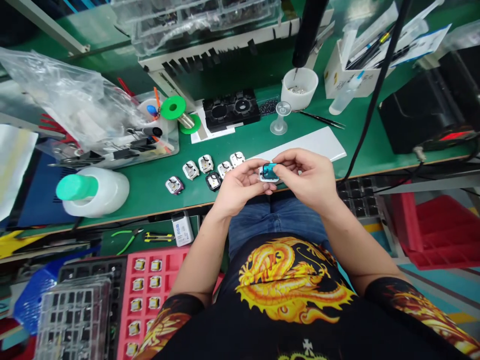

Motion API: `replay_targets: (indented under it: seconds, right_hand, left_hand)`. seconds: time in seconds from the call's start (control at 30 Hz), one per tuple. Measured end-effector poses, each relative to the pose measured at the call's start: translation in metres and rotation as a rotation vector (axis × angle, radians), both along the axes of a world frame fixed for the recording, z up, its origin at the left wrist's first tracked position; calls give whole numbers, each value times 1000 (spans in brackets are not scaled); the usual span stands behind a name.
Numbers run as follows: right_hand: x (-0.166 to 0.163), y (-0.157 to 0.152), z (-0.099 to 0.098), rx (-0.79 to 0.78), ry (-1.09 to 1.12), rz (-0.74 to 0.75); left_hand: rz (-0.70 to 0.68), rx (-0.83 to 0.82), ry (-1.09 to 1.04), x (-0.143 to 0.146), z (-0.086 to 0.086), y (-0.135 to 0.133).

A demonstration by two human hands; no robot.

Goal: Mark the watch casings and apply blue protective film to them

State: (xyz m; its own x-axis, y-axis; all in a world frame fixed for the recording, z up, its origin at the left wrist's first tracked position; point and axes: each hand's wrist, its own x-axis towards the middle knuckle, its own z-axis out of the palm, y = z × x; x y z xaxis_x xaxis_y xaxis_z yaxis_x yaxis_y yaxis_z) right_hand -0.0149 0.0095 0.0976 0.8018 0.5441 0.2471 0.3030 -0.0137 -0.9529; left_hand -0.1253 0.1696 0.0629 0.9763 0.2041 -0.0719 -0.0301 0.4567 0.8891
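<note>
Near the bench's front edge, my left hand point(240, 186) grips a small white watch case point(264, 178) by its side, with thumb and fingers closed around it. A shiny teal piece point(269, 171), like a small screen or film, lies over the case. My right hand point(310, 176) pinches the teal piece and the case's right side between thumb and fingers. Left of my hands several similar open watch cases lie on the green mat, among them a purple one point(174, 185), a black one point(213, 181) and a white one point(191, 170).
Behind my hands lie a white sheet point(315, 145), tweezers point(323, 120) and a black fixture point(230, 110). An electric screwdriver point(308, 35) hangs over a white cup point(300, 90). At left are a solder spool point(180, 114) and a green-capped bottle point(97, 192); a red tray point(144, 320) sits below.
</note>
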Motion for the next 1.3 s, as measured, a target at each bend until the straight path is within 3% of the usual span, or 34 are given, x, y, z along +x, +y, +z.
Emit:
replay_targets:
  seconds: [0.5, 1.3]
  right_hand:
    - [0, 1, -6, -95, -301, 26]
    - [-3, 0, -7, -88, -270, 22]
  left_hand:
    - [12, 73, -25, -1, -6, 2]
    - [55, 94, 13, -2, -4, -2]
